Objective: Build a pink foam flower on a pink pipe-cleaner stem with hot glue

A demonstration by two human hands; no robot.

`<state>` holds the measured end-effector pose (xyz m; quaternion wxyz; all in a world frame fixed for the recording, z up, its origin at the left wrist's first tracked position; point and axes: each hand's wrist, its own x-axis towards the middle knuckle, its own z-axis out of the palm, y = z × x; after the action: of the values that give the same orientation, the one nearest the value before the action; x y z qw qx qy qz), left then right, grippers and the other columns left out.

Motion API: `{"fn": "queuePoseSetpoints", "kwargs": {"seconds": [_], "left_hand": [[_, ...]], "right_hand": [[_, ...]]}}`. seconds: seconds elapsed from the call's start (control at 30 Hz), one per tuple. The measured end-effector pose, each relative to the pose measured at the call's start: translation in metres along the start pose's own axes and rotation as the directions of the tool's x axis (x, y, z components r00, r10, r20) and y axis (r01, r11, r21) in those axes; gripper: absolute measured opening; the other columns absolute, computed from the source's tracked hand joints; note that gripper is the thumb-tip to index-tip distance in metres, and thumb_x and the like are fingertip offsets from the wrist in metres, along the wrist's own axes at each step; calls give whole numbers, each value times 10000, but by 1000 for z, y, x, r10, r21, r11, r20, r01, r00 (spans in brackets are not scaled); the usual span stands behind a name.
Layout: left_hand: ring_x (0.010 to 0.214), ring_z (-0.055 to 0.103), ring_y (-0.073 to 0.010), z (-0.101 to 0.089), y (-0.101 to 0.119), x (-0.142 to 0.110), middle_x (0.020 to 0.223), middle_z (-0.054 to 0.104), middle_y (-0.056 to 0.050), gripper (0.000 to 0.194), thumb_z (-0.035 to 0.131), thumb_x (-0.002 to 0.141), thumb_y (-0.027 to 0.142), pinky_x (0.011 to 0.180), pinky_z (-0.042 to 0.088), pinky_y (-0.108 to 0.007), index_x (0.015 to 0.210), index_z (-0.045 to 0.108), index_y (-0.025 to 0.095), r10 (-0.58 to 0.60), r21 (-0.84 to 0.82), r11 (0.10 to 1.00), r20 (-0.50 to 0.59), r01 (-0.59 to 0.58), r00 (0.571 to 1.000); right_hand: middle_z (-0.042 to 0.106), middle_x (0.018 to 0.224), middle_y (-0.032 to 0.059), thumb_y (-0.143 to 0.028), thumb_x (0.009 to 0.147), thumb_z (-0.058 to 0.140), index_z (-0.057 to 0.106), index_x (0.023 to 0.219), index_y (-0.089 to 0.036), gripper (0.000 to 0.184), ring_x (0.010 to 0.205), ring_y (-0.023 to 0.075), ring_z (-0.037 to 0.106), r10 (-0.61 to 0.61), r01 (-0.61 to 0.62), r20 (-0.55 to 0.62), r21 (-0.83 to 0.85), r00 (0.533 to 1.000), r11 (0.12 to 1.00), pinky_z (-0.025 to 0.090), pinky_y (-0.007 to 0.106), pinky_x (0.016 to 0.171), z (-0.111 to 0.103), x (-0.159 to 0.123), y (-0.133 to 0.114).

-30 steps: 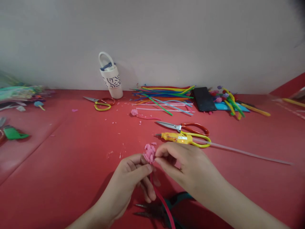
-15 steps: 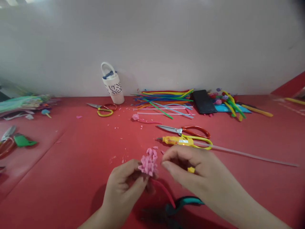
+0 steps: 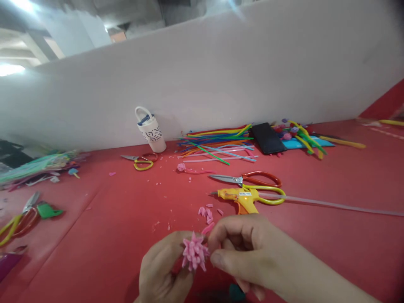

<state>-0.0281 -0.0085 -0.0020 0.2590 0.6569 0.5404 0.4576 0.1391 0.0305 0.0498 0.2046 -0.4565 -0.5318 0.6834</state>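
A pink flower (image 3: 195,251) with many pointed petals is pinched between the thumb and fingers of my left hand (image 3: 166,267), its petals facing me. My right hand (image 3: 248,252) is curled close against the flower's right side, thumb and forefinger drawn together. Whatever sits between those fingertips is too small or hidden to make out. Just beyond the hands, several loose pink petal pieces (image 3: 208,215) lie on the red table, and a longer pink strip (image 3: 208,228) shows by my right forefinger. The flower's stem is hidden.
A yellow glue gun (image 3: 241,194) with a long glue stick (image 3: 344,205) lies beyond my right hand, touching scissors (image 3: 232,179). Farther back are colored pipe cleaners (image 3: 217,141), a phone (image 3: 269,138), a white tumbler (image 3: 153,134) and more scissors (image 3: 143,164).
The view has tilted upward, so the hands appear lower. My right hand has come in from the right to the flower's edge. The flower now faces me more, and its stem has dropped from sight.
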Motion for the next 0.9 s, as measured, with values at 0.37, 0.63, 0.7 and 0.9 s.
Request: {"fn": "queuePoseSetpoints", "kwargs": {"seconds": [0.37,0.63,0.7,0.9], "left_hand": [[579,637,-114,0,-9,9,730,700,-29,156,560,758,95,560,529,-183,841,646,195,447,104,892,-59,-440,893],[563,633,-101,-2,-13,10,763,709,-27,178,547,728,54,526,523,-160,836,603,184,523,139,842,27,-521,852],[556,624,-91,-2,-13,10,757,709,-23,188,542,721,31,525,518,-153,817,594,184,501,142,854,37,-501,865],[636,637,-95,-1,-9,8,752,685,-22,161,545,736,38,575,516,-143,819,588,168,486,99,867,47,-488,873]], "right_hand": [[413,347,-117,-154,678,519,579,692,-189,71,282,32,345,67,-67,26,-19,997,998,240,119,290,-2,2,0],[436,351,-114,-185,694,532,544,672,-196,27,276,25,333,109,-108,42,-22,993,994,233,115,285,-2,2,-2],[436,347,-114,-171,697,529,541,661,-196,45,272,26,328,119,-119,41,-8,992,993,234,118,285,-1,2,-3],[437,343,-112,-151,699,536,548,650,-196,67,267,27,334,96,-97,64,22,993,995,238,121,285,0,2,-1]]}}
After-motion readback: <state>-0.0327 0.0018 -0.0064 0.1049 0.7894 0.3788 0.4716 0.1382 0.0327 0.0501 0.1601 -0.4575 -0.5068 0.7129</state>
